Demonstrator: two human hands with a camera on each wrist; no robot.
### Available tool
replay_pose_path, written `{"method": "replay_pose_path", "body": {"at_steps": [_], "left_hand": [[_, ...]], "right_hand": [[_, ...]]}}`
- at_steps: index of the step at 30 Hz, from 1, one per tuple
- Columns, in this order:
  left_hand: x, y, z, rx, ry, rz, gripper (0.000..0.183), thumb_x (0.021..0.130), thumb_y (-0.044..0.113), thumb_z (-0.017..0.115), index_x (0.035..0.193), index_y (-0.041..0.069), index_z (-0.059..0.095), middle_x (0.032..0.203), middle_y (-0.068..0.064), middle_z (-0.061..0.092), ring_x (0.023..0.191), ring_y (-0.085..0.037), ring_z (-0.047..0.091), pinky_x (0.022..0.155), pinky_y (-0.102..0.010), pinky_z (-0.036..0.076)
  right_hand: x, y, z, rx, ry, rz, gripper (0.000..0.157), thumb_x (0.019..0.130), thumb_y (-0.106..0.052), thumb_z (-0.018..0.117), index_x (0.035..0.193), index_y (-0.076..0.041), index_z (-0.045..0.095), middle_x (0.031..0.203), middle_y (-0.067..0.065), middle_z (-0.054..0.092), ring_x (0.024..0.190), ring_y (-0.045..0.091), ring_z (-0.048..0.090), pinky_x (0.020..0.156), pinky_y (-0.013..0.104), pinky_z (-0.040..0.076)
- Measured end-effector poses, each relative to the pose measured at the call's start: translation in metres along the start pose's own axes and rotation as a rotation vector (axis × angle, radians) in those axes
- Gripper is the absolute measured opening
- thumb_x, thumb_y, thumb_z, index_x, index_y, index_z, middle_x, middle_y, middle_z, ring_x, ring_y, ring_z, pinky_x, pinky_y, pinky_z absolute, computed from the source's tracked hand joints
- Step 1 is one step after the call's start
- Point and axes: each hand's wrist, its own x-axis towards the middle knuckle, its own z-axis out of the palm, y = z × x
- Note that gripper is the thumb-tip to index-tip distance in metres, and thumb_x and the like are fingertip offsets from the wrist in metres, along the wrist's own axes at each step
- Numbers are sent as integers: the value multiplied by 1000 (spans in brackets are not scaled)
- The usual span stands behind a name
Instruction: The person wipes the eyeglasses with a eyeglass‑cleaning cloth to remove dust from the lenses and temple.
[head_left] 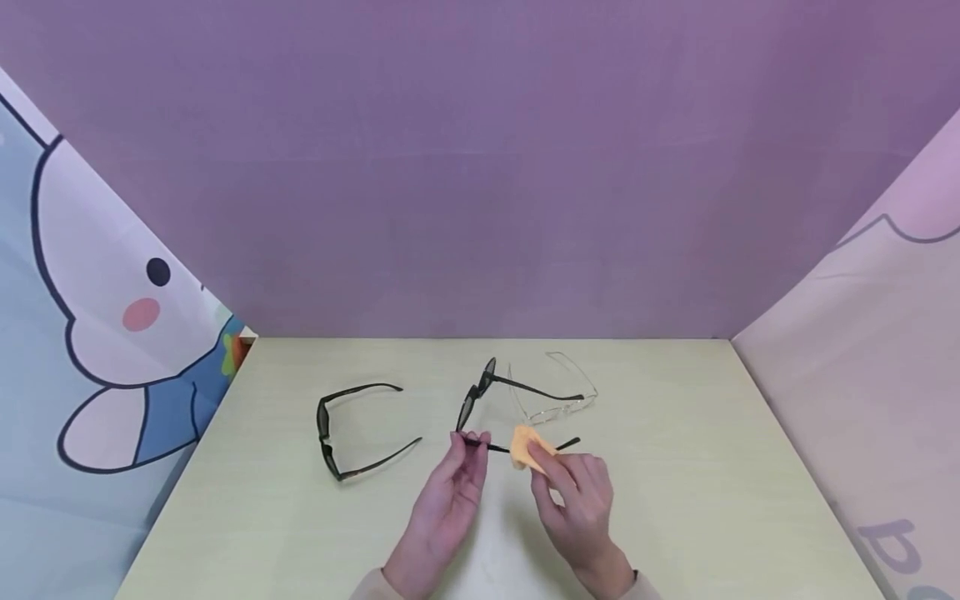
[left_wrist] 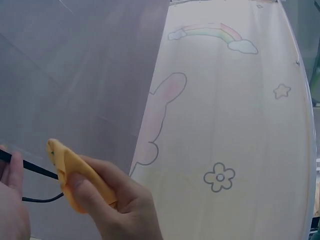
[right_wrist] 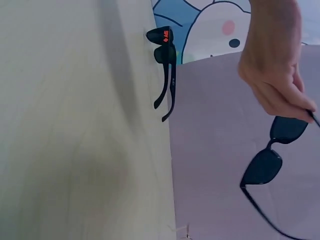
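Black sunglasses [head_left: 467, 408] with dark lenses are held over the table, their arms unfolded to the right. My left hand [head_left: 446, 504] pinches one arm of them near the hinge. An orange-yellow cloth [head_left: 525, 446] is folded around that same arm farther along, and my right hand [head_left: 577, 500] pinches it there between thumb and fingers. The arm's tip sticks out past the cloth. In the left wrist view the cloth [left_wrist: 75, 175] covers part of the arm. The right wrist view shows both dark lenses [right_wrist: 263, 167] hanging below the left hand [right_wrist: 275, 75].
A second pair of dark sunglasses [head_left: 324, 421], arms unfolded, lies on the table at the left; red marks show on its lens [right_wrist: 166, 35]. Thin wire-framed eyeglasses [head_left: 567, 409] lie behind the hands. A purple backdrop [head_left: 480, 208] and printed side panels enclose the table.
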Motion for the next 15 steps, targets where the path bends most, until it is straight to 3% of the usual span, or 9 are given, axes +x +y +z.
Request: {"method": "replay_pose_path", "body": {"at_steps": [5,9,11,15], "left_hand": [[-2,-4,1,-83,-83,-58,24,108,22,49,102,6,67,101,-4,74,105,-16,73,107,-22,50],[-5,-8,1,-123,-185,-108,32,109,24,44,101,6,70,102,-4,77,109,-15,73,112,-27,47],[-6,-8,1,-147,-215,-112,33,109,24,44,103,5,70,104,-6,77,111,-16,72,115,-29,44],[-8,-8,3,-173,-225,-80,29,109,20,46,106,2,68,108,-10,76,114,-20,71,118,-31,39]], "right_hand": [[-12,4,4,-7,-37,64,25,101,-15,64,92,5,77,70,6,59,59,17,44,55,22,30],[-15,11,6,1,-33,53,26,101,-17,66,92,5,77,70,7,59,58,18,45,54,23,33],[-14,16,6,-1,-30,65,28,102,-17,66,91,6,76,69,8,59,58,18,46,53,23,37],[-10,26,1,27,-64,168,32,102,-21,66,92,8,76,73,11,60,63,21,50,56,24,43]]}}
